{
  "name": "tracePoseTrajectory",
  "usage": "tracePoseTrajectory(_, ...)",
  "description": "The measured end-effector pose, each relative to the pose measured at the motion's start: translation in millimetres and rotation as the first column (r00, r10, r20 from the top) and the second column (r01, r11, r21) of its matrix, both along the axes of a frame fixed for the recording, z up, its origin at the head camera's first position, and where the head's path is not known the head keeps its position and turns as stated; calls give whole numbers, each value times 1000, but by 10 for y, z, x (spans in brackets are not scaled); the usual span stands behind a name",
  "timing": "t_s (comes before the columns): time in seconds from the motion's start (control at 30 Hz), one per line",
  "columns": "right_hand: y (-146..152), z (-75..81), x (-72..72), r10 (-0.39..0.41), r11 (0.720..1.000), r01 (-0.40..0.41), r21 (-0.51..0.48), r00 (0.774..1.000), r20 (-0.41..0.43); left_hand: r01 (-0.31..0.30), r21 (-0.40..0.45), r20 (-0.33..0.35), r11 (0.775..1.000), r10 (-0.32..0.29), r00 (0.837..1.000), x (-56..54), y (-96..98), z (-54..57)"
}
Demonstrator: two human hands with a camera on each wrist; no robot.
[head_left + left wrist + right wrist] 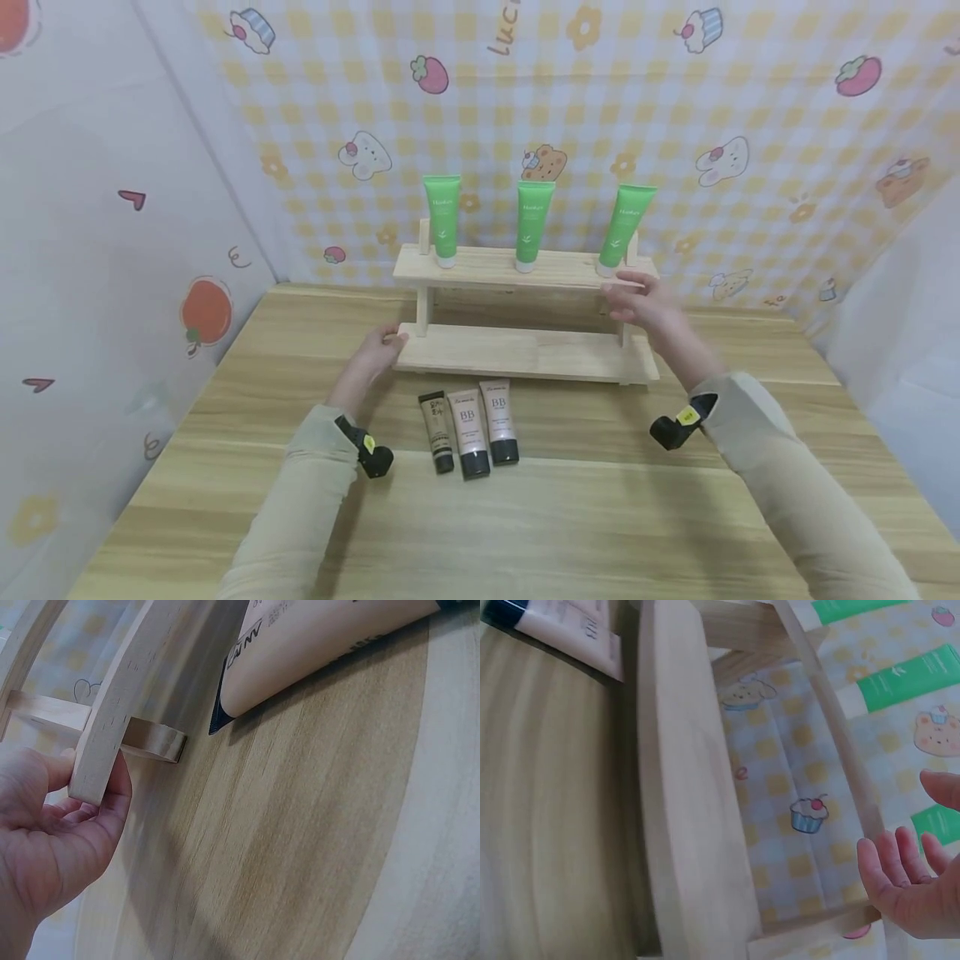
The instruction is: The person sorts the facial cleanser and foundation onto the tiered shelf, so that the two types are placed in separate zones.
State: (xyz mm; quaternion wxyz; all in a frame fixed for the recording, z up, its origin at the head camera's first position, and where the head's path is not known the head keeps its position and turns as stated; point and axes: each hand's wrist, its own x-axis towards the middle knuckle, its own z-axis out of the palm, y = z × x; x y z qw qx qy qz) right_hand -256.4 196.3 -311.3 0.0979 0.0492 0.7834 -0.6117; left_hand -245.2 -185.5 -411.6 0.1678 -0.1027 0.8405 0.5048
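Observation:
My left hand (375, 350) grips the left end of the lower board of a two-tier wooden shelf (525, 350), thumb on top and fingers underneath in the left wrist view. Beside the right end of the upper board is my right hand (645, 302), its fingers loosely bent and apart, with nothing held. Close by its fingertips stands the right green tube (626, 225), leaning to the right on its white cap. A middle green tube (534, 221) and a left green tube (443, 217) stand cap down on the same upper board.
In front of the shelf, two pinkish BB cream tubes (468, 429) and a smaller tan tube (436, 429) lie on the wood-grain table (570, 525). A checked, cartoon-printed cloth (495, 117) hangs close behind the shelf. White printed sheeting (112, 275) borders the left side.

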Motion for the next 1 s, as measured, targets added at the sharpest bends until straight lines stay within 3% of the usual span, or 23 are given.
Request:
tracePoseTrajectory(0.13, -94, -121, 56, 64, 997, -65, 37, 998, 15, 4, 1, -1, 1000, -4, 1000, 9, -8, -11)
tracePoseTrajectory(0.3, -220, -269, 101, 145, 989, -145, 7, 989, 33, 6, 8, -1, 1000, -6, 1000, 27, -5, -17)
tracePoseTrajectory(0.77, -531, -499, 276, 246, 969, -243, -42, 958, 148, 14, -3, -8, 1000, -14, 1000, 24, 0, -24)
tracePoseTrajectory(0.87, -579, -536, 317, 304, 952, -302, -40, 940, 155, 11, 2, -8, 1000, -11, 1000, 23, 6, -17)
tracePoseTrajectory(1.0, -625, -600, 361, 419, 905, -425, -2, 892, 171, 6, 6, -9, 1000, -6, 1000, 25, 8, -1)
